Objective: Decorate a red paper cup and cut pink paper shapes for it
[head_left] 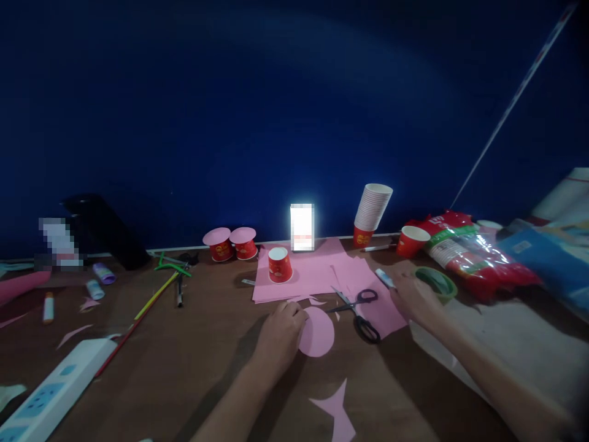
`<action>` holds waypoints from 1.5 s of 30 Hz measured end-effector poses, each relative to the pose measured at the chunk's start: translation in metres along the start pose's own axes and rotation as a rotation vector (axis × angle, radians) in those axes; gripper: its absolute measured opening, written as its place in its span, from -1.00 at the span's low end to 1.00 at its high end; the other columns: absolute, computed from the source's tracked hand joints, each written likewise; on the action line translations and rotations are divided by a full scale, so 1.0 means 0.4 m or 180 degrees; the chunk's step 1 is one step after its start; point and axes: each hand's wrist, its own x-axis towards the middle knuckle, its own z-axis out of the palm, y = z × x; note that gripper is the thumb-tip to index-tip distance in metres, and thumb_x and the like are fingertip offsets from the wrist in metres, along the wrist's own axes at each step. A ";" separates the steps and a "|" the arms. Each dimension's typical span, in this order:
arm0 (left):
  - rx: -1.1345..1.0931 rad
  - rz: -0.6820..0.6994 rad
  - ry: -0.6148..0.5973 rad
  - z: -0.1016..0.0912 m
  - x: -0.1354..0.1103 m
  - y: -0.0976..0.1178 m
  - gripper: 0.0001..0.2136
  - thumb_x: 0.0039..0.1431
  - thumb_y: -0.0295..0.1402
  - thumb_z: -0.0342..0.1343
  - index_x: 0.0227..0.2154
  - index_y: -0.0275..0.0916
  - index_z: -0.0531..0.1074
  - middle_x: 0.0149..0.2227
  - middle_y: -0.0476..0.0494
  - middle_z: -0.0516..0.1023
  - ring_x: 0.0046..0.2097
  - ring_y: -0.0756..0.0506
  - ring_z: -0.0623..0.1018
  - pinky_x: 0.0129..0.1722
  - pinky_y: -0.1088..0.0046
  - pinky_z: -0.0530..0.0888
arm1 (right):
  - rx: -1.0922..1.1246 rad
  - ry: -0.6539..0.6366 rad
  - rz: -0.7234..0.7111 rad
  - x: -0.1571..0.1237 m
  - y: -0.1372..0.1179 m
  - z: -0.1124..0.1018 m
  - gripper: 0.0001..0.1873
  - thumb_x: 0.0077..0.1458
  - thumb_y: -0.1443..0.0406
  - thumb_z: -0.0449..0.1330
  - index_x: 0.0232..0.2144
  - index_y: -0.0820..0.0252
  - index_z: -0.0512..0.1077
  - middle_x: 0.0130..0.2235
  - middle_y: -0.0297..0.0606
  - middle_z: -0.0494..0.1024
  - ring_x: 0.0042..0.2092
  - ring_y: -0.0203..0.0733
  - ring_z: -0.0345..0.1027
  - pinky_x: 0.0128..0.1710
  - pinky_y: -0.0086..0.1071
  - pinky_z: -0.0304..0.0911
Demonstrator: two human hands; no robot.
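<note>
My left hand (pixel 280 334) rests with curled fingers on the edge of a pink paper circle (pixel 318 333) lying on the brown table. My right hand (pixel 413 298) reaches out to the right, its fingers closed around a small blue-and-white glue stick (pixel 384 278). Open black scissors (pixel 361 310) lie between the two hands, partly on a stack of pink paper sheets (pixel 308 273). An upturned red paper cup (pixel 280 264) stands on that stack.
Two red cups capped with pink circles (pixel 230 243) and a tall cup stack (pixel 370 212) stand by the blue wall, beside a bright phone screen (pixel 302 227). A green tape roll (pixel 437 282), a red packet (pixel 469 258), a power strip (pixel 55 387), sticks and pink scraps (pixel 338 408) lie around.
</note>
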 end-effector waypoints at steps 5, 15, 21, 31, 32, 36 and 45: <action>-0.0041 0.0038 0.0020 0.006 0.002 -0.006 -0.79 0.19 -0.47 -0.13 -0.27 -0.20 0.41 -0.23 -0.13 0.43 -0.16 -0.12 0.37 -0.19 0.37 0.34 | 0.0854 0.0332 0.0226 -0.017 -0.017 -0.043 -0.65 0.04 0.37 0.03 -0.08 0.29 0.32 -0.10 0.04 0.44 -0.14 0.06 0.35 -0.23 -0.21 0.23; -0.0286 0.0029 0.0153 0.004 0.002 -0.010 -0.78 0.03 -0.58 -0.03 -0.28 -0.23 0.39 -0.20 -0.11 0.43 -0.13 -0.11 0.36 -0.12 0.38 0.32 | 0.5993 -0.1535 0.1082 -0.090 -0.218 -0.102 -0.86 0.06 0.24 0.08 -0.47 0.18 0.35 -0.53 -0.36 0.36 -0.56 -0.35 0.21 -0.58 -0.49 0.21; -0.0451 0.0219 0.0073 0.005 -0.008 -0.031 -0.78 0.04 -0.58 -0.07 -0.28 -0.26 0.39 -0.22 -0.17 0.44 -0.15 -0.11 0.37 -0.11 0.37 0.34 | 0.6019 -0.1598 0.0900 -0.099 -0.286 -0.048 -0.80 0.07 0.17 0.13 -0.42 0.19 0.40 -0.49 -0.35 0.38 -0.51 -0.37 0.22 -0.55 -0.52 0.18; -0.0941 0.0559 0.0054 0.000 -0.017 -0.054 -0.58 -0.13 -0.63 0.03 -0.14 -0.21 0.37 -0.08 -0.16 0.42 -0.03 -0.14 0.34 -0.02 0.30 0.31 | 0.2615 -0.0688 -0.1543 -0.143 -0.256 -0.026 -0.72 0.17 0.26 0.00 -0.07 0.14 0.32 -0.11 -0.16 0.49 -0.11 -0.07 0.35 -0.11 -0.26 0.21; -0.0939 0.0549 0.0055 0.002 -0.017 -0.055 -0.59 -0.12 -0.62 0.03 -0.14 -0.21 0.37 -0.08 -0.16 0.42 -0.03 -0.14 0.34 -0.02 0.29 0.31 | 0.2467 -0.0651 -0.1611 -0.143 -0.255 -0.021 -0.71 0.18 0.26 -0.01 -0.06 0.15 0.31 -0.10 -0.14 0.49 -0.10 -0.07 0.35 -0.10 -0.25 0.21; -0.0884 0.0514 0.0047 0.001 -0.017 -0.053 -0.67 -0.04 -0.53 0.04 -0.15 -0.20 0.40 -0.07 -0.17 0.42 -0.02 -0.14 0.34 -0.01 0.28 0.31 | 0.2353 -0.0745 -0.1620 -0.135 -0.251 -0.015 -0.72 0.20 0.27 -0.06 -0.05 0.13 0.28 -0.15 -0.16 0.51 -0.19 -0.10 0.39 -0.20 -0.28 0.25; -0.0877 0.0493 0.0050 -0.003 -0.016 -0.047 -0.67 -0.08 -0.58 0.05 -0.19 -0.21 0.40 -0.08 -0.16 0.42 -0.03 -0.13 0.34 -0.02 0.30 0.31 | 0.3088 -0.0561 -0.1379 -0.136 -0.256 -0.037 -0.71 0.16 0.27 0.02 -0.05 0.12 0.30 -0.09 -0.17 0.47 -0.10 -0.09 0.35 -0.12 -0.29 0.24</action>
